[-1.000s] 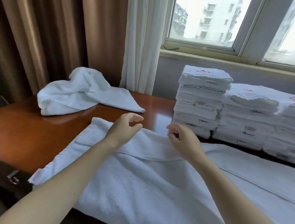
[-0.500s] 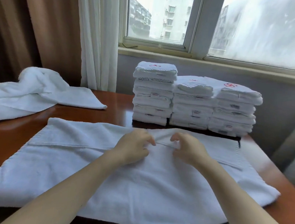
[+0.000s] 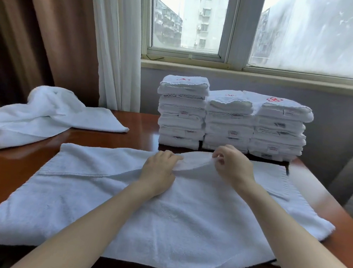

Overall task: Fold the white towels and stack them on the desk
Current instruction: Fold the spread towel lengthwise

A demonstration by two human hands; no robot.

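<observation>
A large white towel (image 3: 164, 217) lies spread flat across the wooden desk (image 3: 142, 131) in front of me. My left hand (image 3: 158, 170) and my right hand (image 3: 232, 165) pinch the middle of its far edge, which is lifted a little off the desk between them. Behind them stand three stacks of folded white towels (image 3: 231, 121), some with red embroidery on top. A crumpled white towel (image 3: 44, 115) rests at the desk's far left.
Brown curtains (image 3: 42, 34) and a white sheer curtain (image 3: 117, 44) hang behind the desk on the left. A window (image 3: 264, 28) and its sill run along the back wall. The desk's right edge (image 3: 334, 205) drops off beside the spread towel.
My view has swung to the right. Both hands came down onto the far edge of the spread towel, closed on it, and now raise it slightly.
</observation>
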